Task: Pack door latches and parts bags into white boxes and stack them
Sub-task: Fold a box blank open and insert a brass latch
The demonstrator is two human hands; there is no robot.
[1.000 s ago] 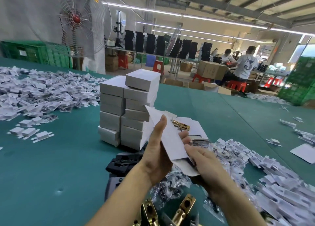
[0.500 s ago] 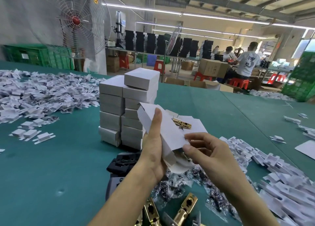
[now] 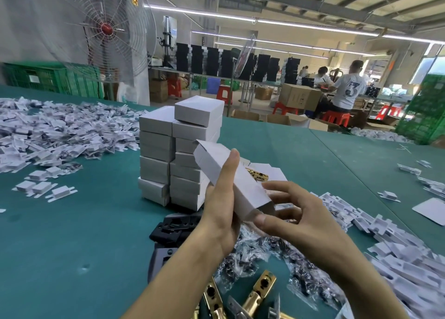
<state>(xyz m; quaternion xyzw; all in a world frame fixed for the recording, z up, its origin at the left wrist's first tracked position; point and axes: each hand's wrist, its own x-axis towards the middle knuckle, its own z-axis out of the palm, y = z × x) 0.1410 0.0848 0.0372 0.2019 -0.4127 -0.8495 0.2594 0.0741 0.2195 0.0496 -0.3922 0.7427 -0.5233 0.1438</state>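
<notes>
Several latches (image 3: 260,292): brass pieces are lying nearest the camera, below both wrists, not yet packed.
Bags (image 3: 252,253): clear parts bags are lying heaped just beyond the latches, under the hands.
Left hand (image 3: 221,212): is gripping the box from its left side, with the thumb stretching along the top face and the fingers hiding behind.
Right hand (image 3: 305,224): is hovering at the near mouth. The thumb is touching the lower corner and the fingers are curving loosely over the opening. Whether it is pinching a flap cannot be told.
Box (image 3: 248,193): is being held in the air above the bags, its long axis running from near right, at the right hand, up and away to far left. Flaps are standing open at both ends, and the contents are not showing.
Coming move: the near mouth is probably waiting to be filled or closed, and the right hand is lying nearer to it. Latches and bags are sitting below and closer in than the box.
Plates (image 3: 173,224): black plates are lying on the table (image 3: 72,234), left of the left wrist.
Stack (image 3: 178,150): closed white boxes are standing in two columns just beyond the held box, whose far flaps are pointing at them. The top box is sitting askew and is looking easy to knock.
Blanks (image 3: 385,241): unfolded white cartons are spreading along the right.
Pile (image 3: 60,133): more white pieces are covering the far left.
Fan (image 3: 106,29), workers (image 3: 346,87): are showing well beyond the table.
</notes>
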